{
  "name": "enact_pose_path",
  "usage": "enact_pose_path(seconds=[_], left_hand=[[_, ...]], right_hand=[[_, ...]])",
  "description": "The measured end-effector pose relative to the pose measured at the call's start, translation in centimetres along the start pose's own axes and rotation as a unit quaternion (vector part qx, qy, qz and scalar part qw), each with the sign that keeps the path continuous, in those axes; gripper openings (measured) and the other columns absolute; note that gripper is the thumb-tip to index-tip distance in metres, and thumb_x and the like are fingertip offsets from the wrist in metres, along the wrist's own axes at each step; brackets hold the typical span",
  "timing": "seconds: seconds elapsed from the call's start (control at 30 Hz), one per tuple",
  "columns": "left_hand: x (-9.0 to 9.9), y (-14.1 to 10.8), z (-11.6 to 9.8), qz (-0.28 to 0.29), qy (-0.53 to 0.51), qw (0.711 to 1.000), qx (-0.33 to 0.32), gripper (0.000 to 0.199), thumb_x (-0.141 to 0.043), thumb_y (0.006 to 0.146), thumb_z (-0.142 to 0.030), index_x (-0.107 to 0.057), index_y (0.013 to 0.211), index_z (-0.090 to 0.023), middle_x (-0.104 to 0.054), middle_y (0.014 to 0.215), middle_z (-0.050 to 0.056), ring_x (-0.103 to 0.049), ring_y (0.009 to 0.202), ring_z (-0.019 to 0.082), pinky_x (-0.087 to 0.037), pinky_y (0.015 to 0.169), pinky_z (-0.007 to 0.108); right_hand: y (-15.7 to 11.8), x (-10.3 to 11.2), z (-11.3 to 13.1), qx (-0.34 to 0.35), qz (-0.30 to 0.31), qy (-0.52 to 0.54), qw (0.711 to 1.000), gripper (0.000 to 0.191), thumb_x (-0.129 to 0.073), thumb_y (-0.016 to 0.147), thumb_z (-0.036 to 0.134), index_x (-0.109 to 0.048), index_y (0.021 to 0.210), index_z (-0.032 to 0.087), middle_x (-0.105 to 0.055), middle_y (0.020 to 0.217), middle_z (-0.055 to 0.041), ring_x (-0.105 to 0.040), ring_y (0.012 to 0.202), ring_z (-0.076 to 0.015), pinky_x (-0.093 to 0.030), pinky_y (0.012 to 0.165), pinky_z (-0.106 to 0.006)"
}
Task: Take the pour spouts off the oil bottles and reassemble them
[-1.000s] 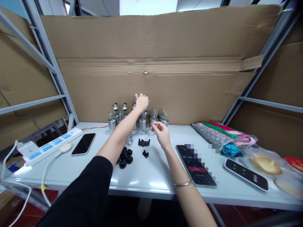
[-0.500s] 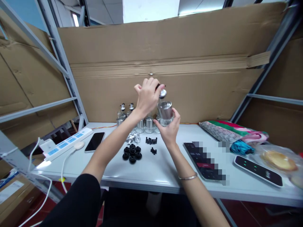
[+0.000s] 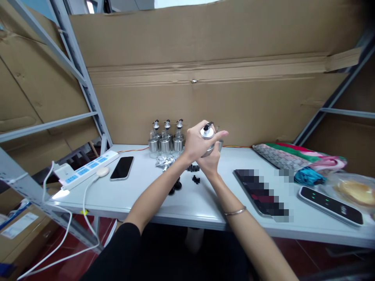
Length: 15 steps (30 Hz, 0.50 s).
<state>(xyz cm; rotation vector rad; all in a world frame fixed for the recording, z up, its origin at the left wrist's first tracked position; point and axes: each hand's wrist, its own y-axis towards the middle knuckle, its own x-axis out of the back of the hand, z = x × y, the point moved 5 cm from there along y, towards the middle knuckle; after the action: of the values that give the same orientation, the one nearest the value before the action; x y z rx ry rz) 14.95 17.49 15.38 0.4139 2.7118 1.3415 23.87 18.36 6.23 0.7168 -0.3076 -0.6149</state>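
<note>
Both my hands meet over the table around one glass bottle with a metal-coloured sleeve (image 3: 207, 152). My left hand (image 3: 195, 141) is wrapped around its top, by the silver pour spout (image 3: 206, 133) with a black tip; its thumb sticks out to the right. Underneath, my right hand (image 3: 209, 163) grips the bottle's body, most of which the fingers hide. Several similar bottles (image 3: 165, 145) stand behind, to the left, some topped with spouts. In front of them lies a pile of clear and silvery small parts (image 3: 164, 161). Black round caps (image 3: 177, 185) show partly beneath my left forearm.
Small black pieces (image 3: 196, 179) lie near the wrists. At left are a phone (image 3: 122, 168) and a power strip (image 3: 93, 168) with white cables. Rightward lie a larger phone (image 3: 258, 191), patterned cloth (image 3: 304, 160), a black-topped device (image 3: 331, 205) and bagged bread (image 3: 356, 191). Cardboard (image 3: 164, 97) walls the back.
The spout, held above the bottle before, now sits at the bottle's top. My hands have come together and lower. The camera view has tilted down.
</note>
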Motion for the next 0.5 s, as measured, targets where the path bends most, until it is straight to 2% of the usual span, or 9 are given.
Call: enact_pose_path(seconds=[0.1,0.17,0.23,0.33,0.4,0.5], left_hand=[[0.3,0.4,0.1,0.077,-0.021,0.997,0.016,0.045,-0.077,0.061,-0.051,-0.047,0.061,-0.018,-0.048,0.053,-0.005,-0.046,0.049,0.008,-0.036,0.05,0.023],[0.4,0.5,0.5,0.133,-0.057,0.988,0.056,0.047,-0.077,0.058,-0.054,-0.047,0.06,-0.018,-0.047,0.05,-0.006,-0.047,0.046,0.008,-0.037,0.047,0.023],[0.2,0.4,0.8,0.198,-0.104,0.969,0.1,0.05,-0.077,0.056,-0.057,-0.046,0.059,-0.019,-0.046,0.046,-0.007,-0.047,0.042,0.007,-0.042,0.049,0.024],[-0.8,-0.3,0.6,0.298,-0.194,0.924,0.141,0.05,-0.077,0.057,-0.058,-0.046,0.06,-0.02,-0.047,0.044,-0.007,-0.05,0.041,0.008,-0.053,0.061,0.029],[-1.3,-0.6,0.4,0.318,-0.252,0.902,0.149,0.05,-0.076,0.058,-0.059,-0.046,0.062,-0.02,-0.046,0.044,-0.007,-0.052,0.042,0.009,-0.055,0.065,0.031],[-1.5,-0.3,0.4,0.256,-0.318,0.902,0.138,0.05,-0.075,0.061,-0.058,-0.042,0.064,-0.021,-0.044,0.045,-0.008,-0.052,0.043,0.008,-0.056,0.065,0.031]], right_hand=[[0.6,-0.5,-0.3,-0.036,0.08,0.04,0.995,0.072,-0.075,0.054,0.033,-0.046,0.119,0.017,-0.064,0.105,-0.0122,-0.06,0.101,-0.032,-0.048,0.085,-0.041],[0.8,-0.8,-0.5,-0.062,0.179,0.071,0.979,0.064,-0.077,0.05,0.03,-0.053,0.109,0.016,-0.066,0.091,-0.009,-0.063,0.089,-0.0303,-0.051,0.075,-0.04],[0.6,-1.1,-0.8,-0.086,0.298,0.108,0.944,0.057,-0.08,0.042,0.03,-0.06,0.093,0.016,-0.066,0.078,-0.0055,-0.064,0.076,-0.0271,-0.053,0.066,-0.039],[-0.4,-1.0,-1.4,-0.116,0.443,0.159,0.875,0.061,-0.083,0.026,0.042,-0.061,0.076,0.016,-0.064,0.063,-0.0026,-0.062,0.063,-0.0234,-0.053,0.06,-0.04],[-1.1,-0.9,-2.1,-0.137,0.49,0.181,0.842,0.062,-0.077,0.027,0.057,-0.06,0.071,0.016,-0.058,0.051,0.0,-0.059,0.053,-0.0193,-0.052,0.055,-0.039],[-1.5,-1.1,-3.4,-0.166,0.505,0.207,0.822,0.068,-0.05,0.051,0.079,-0.058,0.073,0.016,-0.043,0.037,0.0068,-0.049,0.038,-0.0115,-0.048,0.05,-0.036]])
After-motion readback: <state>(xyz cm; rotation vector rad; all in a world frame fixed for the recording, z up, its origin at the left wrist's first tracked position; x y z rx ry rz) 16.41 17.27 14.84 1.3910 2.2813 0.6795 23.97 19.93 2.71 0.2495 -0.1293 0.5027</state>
